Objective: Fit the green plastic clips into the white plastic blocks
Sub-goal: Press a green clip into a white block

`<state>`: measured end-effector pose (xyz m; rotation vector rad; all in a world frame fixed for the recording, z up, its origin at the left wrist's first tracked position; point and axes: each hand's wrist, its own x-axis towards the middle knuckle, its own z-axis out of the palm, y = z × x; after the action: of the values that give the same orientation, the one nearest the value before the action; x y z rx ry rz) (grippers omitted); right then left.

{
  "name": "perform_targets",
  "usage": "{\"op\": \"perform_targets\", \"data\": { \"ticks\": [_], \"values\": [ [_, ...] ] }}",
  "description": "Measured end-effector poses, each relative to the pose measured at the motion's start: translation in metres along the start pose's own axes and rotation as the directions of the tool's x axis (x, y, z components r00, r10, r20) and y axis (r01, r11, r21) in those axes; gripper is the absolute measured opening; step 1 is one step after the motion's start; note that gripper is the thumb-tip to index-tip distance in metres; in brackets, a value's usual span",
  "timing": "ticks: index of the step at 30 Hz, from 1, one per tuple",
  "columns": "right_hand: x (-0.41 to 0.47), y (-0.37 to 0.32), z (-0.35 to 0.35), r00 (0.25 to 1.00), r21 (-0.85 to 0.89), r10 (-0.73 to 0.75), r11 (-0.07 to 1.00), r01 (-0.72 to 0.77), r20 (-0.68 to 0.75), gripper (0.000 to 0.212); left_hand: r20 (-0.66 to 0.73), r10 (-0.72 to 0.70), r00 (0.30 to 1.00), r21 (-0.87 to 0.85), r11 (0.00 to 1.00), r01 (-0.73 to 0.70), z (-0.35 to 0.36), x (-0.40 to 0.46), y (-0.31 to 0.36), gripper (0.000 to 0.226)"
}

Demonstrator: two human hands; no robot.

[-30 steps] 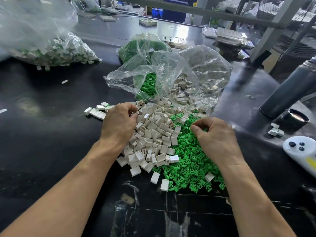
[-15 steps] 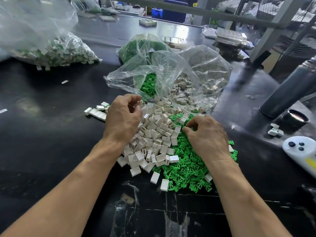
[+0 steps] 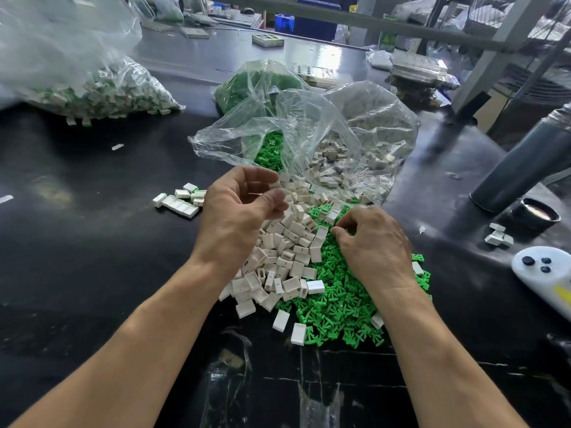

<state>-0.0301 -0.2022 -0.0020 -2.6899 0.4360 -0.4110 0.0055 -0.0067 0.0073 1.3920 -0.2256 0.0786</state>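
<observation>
On the black table [image 3: 77,242], blocks and clips spill from clear bags [image 3: 309,125]; white blocks [image 3: 287,251] left, green clips [image 3: 336,304] right. Picking stage, I'd say: left hand [image 3: 238,214] lifted, fingers curled, contents hidden; right hand [image 3: 375,245] pinching into the clips. Next needs aligning clip with slot. Cluttered workshop behind

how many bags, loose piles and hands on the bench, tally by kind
clear plastic bags: 3
loose piles: 2, white blocks and green clips
hands: 2, left hand and right hand
total: 7
</observation>
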Motion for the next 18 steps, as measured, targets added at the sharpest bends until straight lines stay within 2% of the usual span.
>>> {"op": "perform_targets", "data": {
  "ticks": [5,7,10,14,18],
  "values": [
    [-0.002,-0.002,0.002,0.997,0.027,-0.026,0.999,0.028,-0.075,0.013,0.074,-0.057,0.996,-0.138,0.988,0.067,0.006,-0.005,0.002,0.027],
    [-0.002,-0.004,0.0,0.992,0.117,-0.037,0.992,0.051,-0.119,0.009,0.092,-0.072,0.993,-0.165,0.982,0.087,0.008,-0.007,0.003,0.028],
    [-0.008,-0.006,-0.005,0.989,0.347,-0.05,0.933,0.097,-0.141,0.006,0.097,-0.091,0.991,-0.191,0.976,0.108,0.008,-0.008,0.004,0.028],
    [-0.019,-0.01,-0.009,0.998,0.709,-0.057,0.703,0.06,-0.028,0.005,0.122,-0.107,0.987,-0.218,0.967,0.132,0.01,-0.01,0.003,0.026],
    [-0.024,-0.016,-0.012,0.996,0.884,-0.077,0.467,-0.006,0.047,0.018,0.167,-0.13,0.977,-0.263,0.949,0.171,0.012,-0.012,0.001,0.026]
  ]
}}
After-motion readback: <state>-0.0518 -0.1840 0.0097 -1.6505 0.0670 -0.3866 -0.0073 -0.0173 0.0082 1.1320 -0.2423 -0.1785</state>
